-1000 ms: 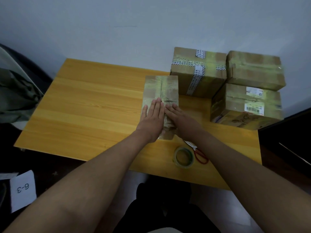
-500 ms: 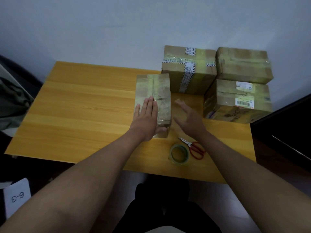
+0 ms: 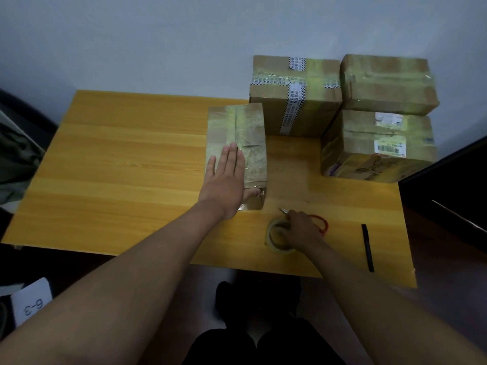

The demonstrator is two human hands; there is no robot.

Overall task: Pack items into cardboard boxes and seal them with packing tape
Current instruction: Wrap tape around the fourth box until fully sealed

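Four taped boxes [image 3: 295,96] — left hand [image 3: 224,180] flat on nearest box [image 3: 250,133].

Under the flat left hand [image 3: 226,184] lies a cardboard box [image 3: 237,143] wrapped in clear tape, its skin glossy and wrinkled, with brown matt card showing through. The table [image 3: 118,167] beneath is smooth yellow wood with straight grain and a faint sheen. In the right hand [image 3: 303,230] is a roll of clear tape [image 3: 279,237], shiny plastic. Just behind that grip, the scissors [image 3: 320,222] show red plastic handles and a bare metal tip. Right of it lies a matt black pen [image 3: 367,247].
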